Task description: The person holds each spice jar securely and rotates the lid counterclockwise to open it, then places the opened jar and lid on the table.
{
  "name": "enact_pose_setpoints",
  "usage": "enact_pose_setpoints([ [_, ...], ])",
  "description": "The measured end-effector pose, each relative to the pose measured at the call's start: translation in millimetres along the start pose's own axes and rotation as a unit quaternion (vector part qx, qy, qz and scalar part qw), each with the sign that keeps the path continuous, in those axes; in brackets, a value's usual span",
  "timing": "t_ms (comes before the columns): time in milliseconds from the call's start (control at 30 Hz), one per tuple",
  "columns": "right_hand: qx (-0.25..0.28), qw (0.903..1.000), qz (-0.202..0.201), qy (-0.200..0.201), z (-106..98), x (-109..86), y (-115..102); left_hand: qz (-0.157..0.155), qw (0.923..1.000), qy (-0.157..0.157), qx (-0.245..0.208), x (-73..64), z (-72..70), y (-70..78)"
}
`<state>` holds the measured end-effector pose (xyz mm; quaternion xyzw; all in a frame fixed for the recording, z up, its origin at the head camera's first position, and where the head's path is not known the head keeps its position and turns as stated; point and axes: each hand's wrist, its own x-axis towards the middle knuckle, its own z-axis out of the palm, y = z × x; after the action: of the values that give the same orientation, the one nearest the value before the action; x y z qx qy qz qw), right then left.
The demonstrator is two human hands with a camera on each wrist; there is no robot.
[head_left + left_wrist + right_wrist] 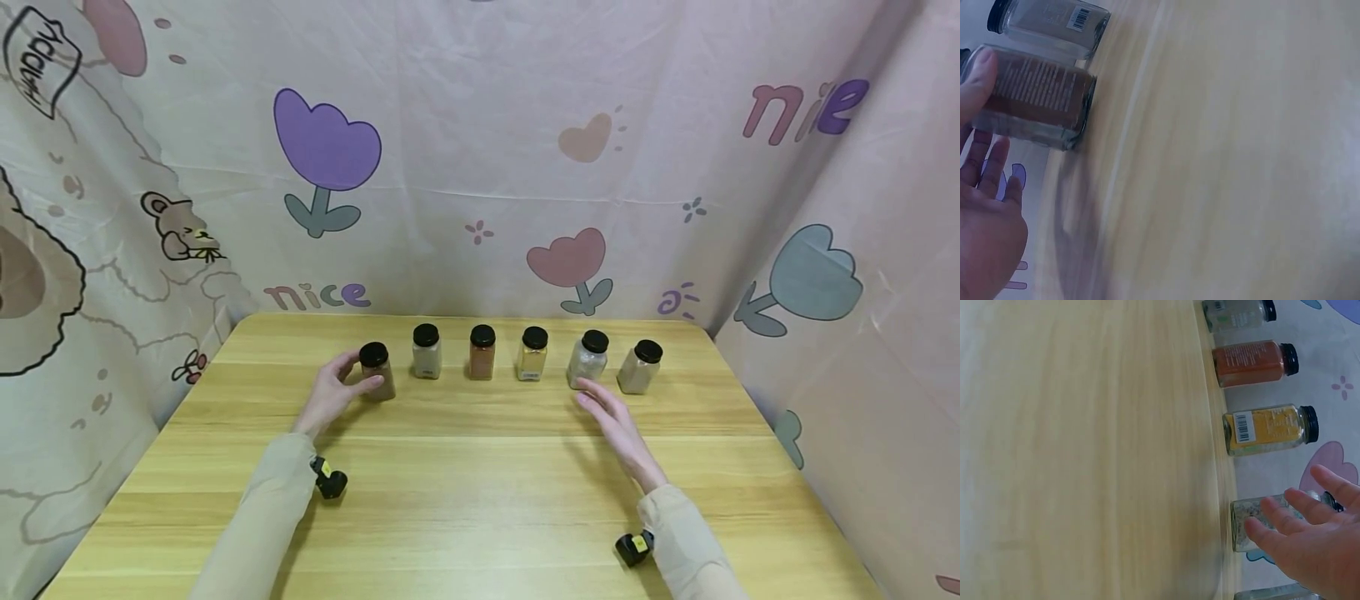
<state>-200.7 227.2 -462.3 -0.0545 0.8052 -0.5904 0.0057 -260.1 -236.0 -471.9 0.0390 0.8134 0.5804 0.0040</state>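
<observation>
My left hand (pixel 332 397) holds a glass spice jar (pixel 380 369) with brown contents and a black lid, at the left end of a row. In the left wrist view the thumb lies across the jar's printed side (pixel 1041 94) and the other fingers are partly hidden behind it. At the row's right part, my right hand (pixel 617 429) has its fingers spread in front of a jar of whitish contents (pixel 587 360). The right wrist view shows those fingers covering part of the whitish jar (pixel 1247 515); whether they touch it, I cannot tell.
Between the hands stand a pale-grey jar (pixel 427 357), a reddish-orange jar (pixel 482 358) and a yellow jar (pixel 532 358). A beige jar (pixel 636 375) ends the row at right. The wooden table (pixel 480 508) meets a patterned curtain (pixel 450 167) behind.
</observation>
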Motion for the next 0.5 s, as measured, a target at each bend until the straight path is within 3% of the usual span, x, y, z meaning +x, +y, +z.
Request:
enact_pose_setpoints([
  [233,0.005,1.0000,0.000,-0.002,5.1,-0.4,-1.7,-0.013,0.9994,-0.014,0.029,-5.4,2.3,-1.0],
  [500,-0.004,0.9999,-0.011,-0.005,11.8,1.0,-1.6,0.040,0.9978,-0.044,0.029,-9.1,12.9,0.8],
])
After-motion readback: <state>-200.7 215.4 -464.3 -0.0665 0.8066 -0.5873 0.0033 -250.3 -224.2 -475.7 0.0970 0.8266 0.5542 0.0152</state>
